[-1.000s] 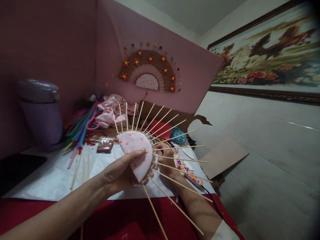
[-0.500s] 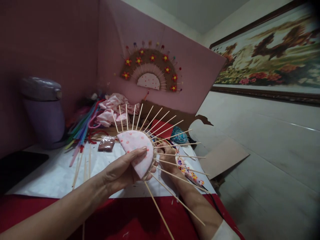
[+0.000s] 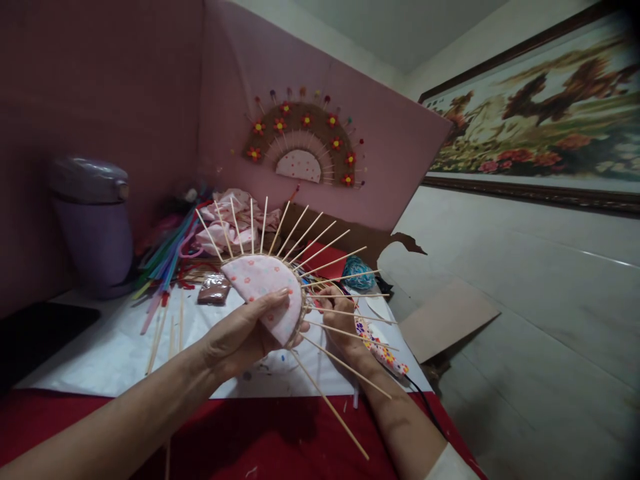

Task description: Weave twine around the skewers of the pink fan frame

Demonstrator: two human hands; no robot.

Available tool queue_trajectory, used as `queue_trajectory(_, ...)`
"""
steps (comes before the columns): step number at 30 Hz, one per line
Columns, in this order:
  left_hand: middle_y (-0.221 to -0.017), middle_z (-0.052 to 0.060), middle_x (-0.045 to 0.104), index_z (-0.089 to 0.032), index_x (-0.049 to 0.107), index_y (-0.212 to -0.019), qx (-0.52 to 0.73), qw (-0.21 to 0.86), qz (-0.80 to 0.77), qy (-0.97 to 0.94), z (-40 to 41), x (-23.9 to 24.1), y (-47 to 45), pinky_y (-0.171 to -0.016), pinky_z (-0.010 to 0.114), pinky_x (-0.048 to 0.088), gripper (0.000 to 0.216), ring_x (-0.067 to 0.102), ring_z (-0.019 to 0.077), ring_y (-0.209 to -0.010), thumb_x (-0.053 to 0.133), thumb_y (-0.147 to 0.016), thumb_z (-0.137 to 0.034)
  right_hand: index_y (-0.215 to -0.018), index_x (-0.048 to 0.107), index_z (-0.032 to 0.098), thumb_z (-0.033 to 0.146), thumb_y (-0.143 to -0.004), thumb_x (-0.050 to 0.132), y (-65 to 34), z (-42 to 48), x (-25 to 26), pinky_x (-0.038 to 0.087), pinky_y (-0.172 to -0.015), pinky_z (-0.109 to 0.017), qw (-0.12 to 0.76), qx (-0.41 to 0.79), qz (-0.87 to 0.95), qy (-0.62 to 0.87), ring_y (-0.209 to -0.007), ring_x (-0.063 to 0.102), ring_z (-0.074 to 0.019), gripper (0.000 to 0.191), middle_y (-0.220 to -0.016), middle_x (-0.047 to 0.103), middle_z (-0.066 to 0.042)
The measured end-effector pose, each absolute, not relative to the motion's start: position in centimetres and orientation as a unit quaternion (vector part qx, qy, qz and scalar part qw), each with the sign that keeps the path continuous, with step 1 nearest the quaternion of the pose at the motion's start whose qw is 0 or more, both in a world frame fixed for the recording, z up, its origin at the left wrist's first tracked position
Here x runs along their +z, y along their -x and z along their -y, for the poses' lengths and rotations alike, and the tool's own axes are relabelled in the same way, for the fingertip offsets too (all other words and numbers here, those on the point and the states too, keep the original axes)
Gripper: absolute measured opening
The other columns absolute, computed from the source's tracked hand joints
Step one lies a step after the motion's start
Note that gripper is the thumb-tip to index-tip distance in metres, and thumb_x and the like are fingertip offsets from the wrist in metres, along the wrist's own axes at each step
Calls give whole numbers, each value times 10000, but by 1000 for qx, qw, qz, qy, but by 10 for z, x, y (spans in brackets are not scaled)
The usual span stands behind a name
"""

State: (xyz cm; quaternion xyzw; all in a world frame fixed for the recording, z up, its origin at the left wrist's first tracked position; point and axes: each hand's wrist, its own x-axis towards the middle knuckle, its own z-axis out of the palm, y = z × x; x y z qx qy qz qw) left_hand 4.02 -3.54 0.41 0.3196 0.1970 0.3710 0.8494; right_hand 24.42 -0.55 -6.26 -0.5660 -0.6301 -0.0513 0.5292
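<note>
My left hand grips a half-round fan piece covered in pale pink flowered cloth, thumb on its face and fingers behind. Thin wooden sticks fan out from its curved edge, upward and to the right. Behind the right-hand sticks is my right hand, its fingers curled together close to the curved edge. Whatever those fingers hold is hidden by the sticks and too small to name. Beside my right wrist lies a flower-patterned tool with a black cord.
A brown half-ring with red flowers is pinned to the pink board. On the white-covered table lie coloured strips, crumpled pink cloth, a brown packet, blue yarn and loose sticks. A purple flask stands left.
The fan piece and my left hand have shifted slightly left and up, with the sticks turned a little. My right hand sits slightly farther right from the curved edge.
</note>
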Motion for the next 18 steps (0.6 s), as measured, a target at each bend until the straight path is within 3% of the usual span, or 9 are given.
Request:
queue_trajectory(10,-730,72,664,-107,586,-847,377,830,-217,-349,30,4,-37,-481,271,495,190,641,196,-588,612,-726,-251,-769,579,175,258,-786,462,-248,0,-59,419,-599,-267,568,-1,600,563,-635,563,-152,144,-699,635,-26)
queue_trajectory(18,-712,64,683,-122,600,-842,391,822,-241,-335,24,4,-34,-445,245,481,184,637,179,-539,637,-700,-233,-789,545,178,324,-825,437,-254,0,-54,401,-572,-270,634,-27,537,555,-604,542,-155,186,-680,613,-26)
